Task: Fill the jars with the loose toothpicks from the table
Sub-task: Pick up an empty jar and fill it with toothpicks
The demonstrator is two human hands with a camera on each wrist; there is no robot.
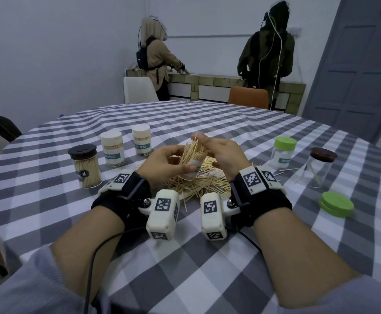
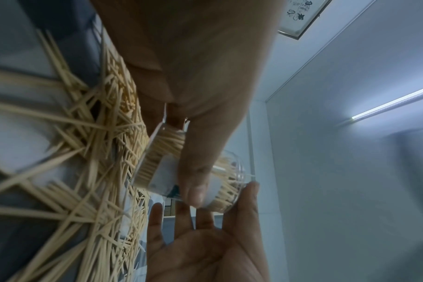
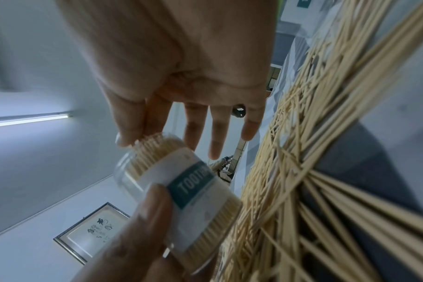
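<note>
My left hand [image 1: 169, 162] grips a clear jar [image 1: 192, 165] with a white and teal label, tilted above the table and packed with toothpicks that stick out of its open mouth. The thumb [image 2: 196, 181] lies across the label. My right hand [image 1: 219, 150] is at the jar's mouth with fingers nearly straight; thumb and forefinger touch the toothpick tips [image 3: 150, 141]. In the right wrist view the jar [image 3: 181, 183] shows its label below my right hand's fingers [image 3: 217, 133]. A big pile of loose toothpicks [image 1: 207, 184] lies on the checked tablecloth [image 1: 185, 257] under both hands.
Left of the pile stand a full black-lidded jar [image 1: 86, 168] and two white-lidded jars [image 1: 112, 148] [image 1: 142, 142]. To the right are a green-lidded jar [image 1: 282, 155], a nearly empty brown-lidded jar [image 1: 319, 169] and a loose green lid [image 1: 336, 203]. Two people stand at a far counter.
</note>
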